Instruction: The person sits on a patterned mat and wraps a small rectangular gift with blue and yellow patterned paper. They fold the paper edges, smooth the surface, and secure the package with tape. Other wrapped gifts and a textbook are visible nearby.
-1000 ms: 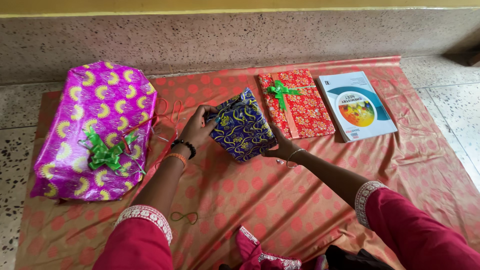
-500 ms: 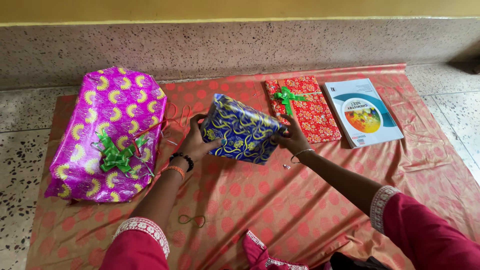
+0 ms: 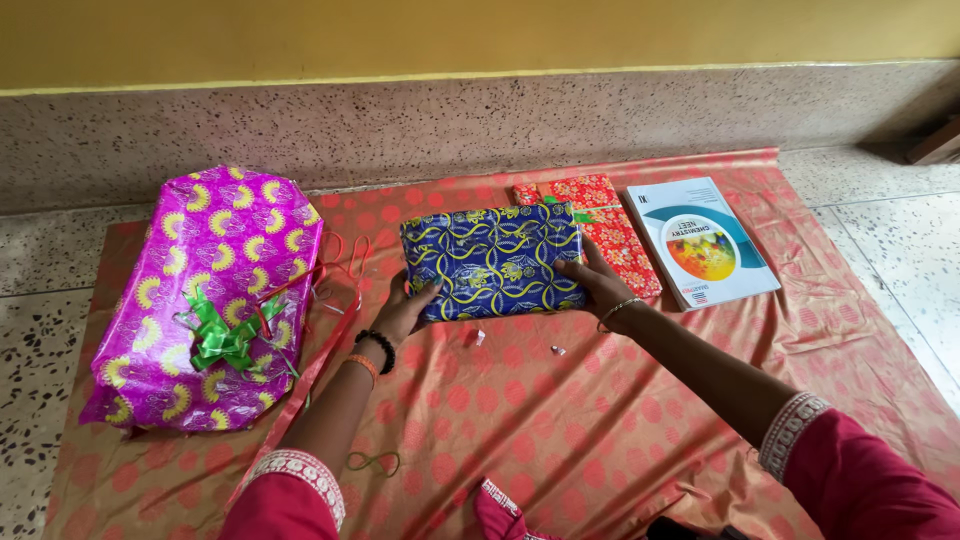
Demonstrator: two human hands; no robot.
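Holding a blue-and-yellow wrapped parcel [image 3: 493, 262] between both hands over a red dotted wrapping sheet [image 3: 600, 420] spread on the floor.

Gripping the parcel's left end, the left hand [image 3: 408, 312] curls its fingers up along the lower corner; the right hand [image 3: 598, 285] clasps the right end, fingers spread against the side; the parcel lies flat and lengthwise near the sheet's centre, toward twelve o'clock from the wrists; at its three o'clock, partly hidden behind it, lies a red flowered gift [image 3: 610, 225] with a green bow, and just beyond that a white book [image 3: 700, 240]; at nine o'clock, well apart, sits a large magenta parcel [image 3: 205, 300] with a green bow [image 3: 222, 338]; a red ribbon [image 3: 310, 370] trails between them; bangles ring both wrists.
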